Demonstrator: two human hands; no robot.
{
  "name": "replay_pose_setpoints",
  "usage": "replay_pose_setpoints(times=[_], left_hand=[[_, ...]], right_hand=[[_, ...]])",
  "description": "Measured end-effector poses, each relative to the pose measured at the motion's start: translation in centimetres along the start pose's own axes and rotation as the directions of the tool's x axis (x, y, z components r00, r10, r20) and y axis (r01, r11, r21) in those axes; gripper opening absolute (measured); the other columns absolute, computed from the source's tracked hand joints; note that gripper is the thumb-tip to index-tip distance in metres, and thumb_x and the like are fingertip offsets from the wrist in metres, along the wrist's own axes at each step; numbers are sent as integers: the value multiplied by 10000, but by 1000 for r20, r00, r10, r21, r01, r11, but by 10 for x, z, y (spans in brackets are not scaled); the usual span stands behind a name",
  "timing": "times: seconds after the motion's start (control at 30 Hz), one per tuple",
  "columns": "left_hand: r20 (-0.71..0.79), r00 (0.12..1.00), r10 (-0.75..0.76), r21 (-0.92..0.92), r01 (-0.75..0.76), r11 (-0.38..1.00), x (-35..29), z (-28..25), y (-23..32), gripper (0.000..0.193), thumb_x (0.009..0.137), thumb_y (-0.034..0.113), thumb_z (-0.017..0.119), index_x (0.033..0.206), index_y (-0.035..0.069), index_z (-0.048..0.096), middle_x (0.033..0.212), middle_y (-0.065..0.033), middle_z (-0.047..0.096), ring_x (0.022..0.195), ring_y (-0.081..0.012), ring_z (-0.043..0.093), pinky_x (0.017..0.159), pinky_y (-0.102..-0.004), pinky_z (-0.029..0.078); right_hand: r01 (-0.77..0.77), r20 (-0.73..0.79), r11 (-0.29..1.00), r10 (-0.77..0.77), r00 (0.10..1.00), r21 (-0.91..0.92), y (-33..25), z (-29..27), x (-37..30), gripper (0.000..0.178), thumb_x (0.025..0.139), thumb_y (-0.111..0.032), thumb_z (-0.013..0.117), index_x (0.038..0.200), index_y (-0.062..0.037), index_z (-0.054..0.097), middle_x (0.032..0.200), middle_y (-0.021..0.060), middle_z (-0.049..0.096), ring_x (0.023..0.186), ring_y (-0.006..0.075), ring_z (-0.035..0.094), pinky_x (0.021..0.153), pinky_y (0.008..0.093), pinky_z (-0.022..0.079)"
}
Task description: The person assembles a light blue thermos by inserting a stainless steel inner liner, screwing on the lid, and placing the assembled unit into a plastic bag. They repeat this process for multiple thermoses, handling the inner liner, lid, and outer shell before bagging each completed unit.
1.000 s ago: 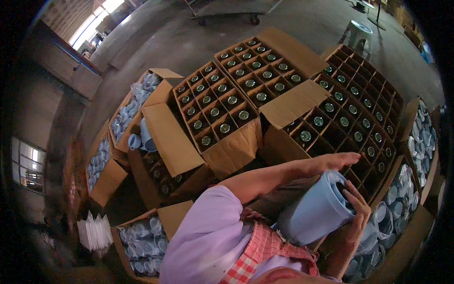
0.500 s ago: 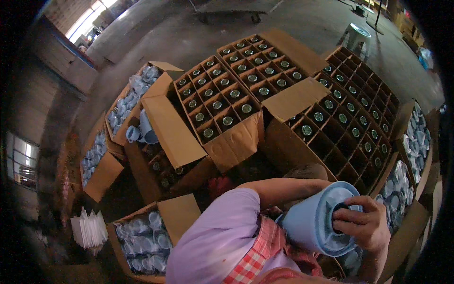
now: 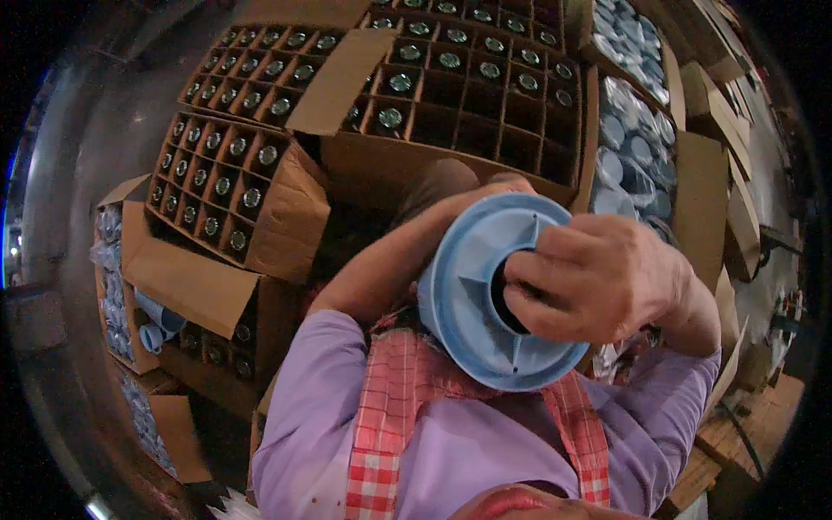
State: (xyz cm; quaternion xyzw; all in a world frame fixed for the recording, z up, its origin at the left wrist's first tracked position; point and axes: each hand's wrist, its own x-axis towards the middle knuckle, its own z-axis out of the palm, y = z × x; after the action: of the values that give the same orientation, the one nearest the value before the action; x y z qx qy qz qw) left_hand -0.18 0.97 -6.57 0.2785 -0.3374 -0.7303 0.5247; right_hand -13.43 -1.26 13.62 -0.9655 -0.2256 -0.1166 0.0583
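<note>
1. A pale blue plastic spool (image 3: 485, 299) with a wide round flange is held close before the chest, its flange face turned toward the camera.
2. The right hand (image 3: 607, 277) is set on the hub; its fingers (image 3: 533, 295) are curled into the dark central bore, so the grip is closed on the spool.
3. The left hand is hidden behind the flange; only the left forearm (image 3: 390, 260) is seen reaching to it, and whether that grip is closed cannot be told.
4. Divided cardboard cartons (image 3: 485, 87) stand just beyond, many cells filled with capped items, several cells empty; bagged blue parts (image 3: 628, 147) lie to the right.
5. The step in hand is judged to be fitting or checking at the bore.
6. The next move is judged to call for a steady hold and alignment with an empty cell.
</note>
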Motion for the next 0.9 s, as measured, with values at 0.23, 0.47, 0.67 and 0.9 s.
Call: replay_pose_setpoints(times=[0.23, 0.47, 0.67, 0.9], left_hand=[[41, 994, -97, -307, 105, 946, -33, 13, 39, 303, 810, 145, 509, 1084, 20, 542, 1044, -90, 569, 929, -180, 556, 823, -272, 432], [-271, 963, 0, 557, 157, 816, -125, -47, -20, 400, 711, -43, 554, 1109, -11, 536, 1063, -107, 583, 918, -184, 578, 823, -294, 450], [-280, 922, -267, 241, 337, 910, -148, -30, -24, 479, 688, -19, 601, 1159, 16, 525, 1088, -116, 580, 1006, -206, 547, 878, -309, 423], [-56, 978, -202, 45, 205, 978, -153, -17, -4, 871, 470, 183, 727, 1265, 25, 407, 1218, -130, 478, 1126, -219, 442, 970, -318, 304]], right_hand=[[-335, 12, 934, 336, 942, 122, 21, 19, -64, 237, 647, -108, 585, 882, -82, 589, 952, 81, 582, 796, 241, 574, 642, 298, 492], [-845, -56, 320, 943, 328, 429, -26, 119, -210, 279, 678, 66, 585, 943, -19, 609, 1013, 109, 600, 904, 220, 583, 738, 270, 474], [-677, -90, 81, 996, 21, 732, -65, 196, -247, 242, 724, 25, 566, 963, 0, 595, 1000, 124, 610, 872, 206, 600, 713, 274, 478], [-672, -262, 262, 959, 103, 693, -88, 199, -251, 246, 731, -3, 572, 975, 14, 592, 995, 131, 612, 865, 209, 607, 718, 283, 478]])
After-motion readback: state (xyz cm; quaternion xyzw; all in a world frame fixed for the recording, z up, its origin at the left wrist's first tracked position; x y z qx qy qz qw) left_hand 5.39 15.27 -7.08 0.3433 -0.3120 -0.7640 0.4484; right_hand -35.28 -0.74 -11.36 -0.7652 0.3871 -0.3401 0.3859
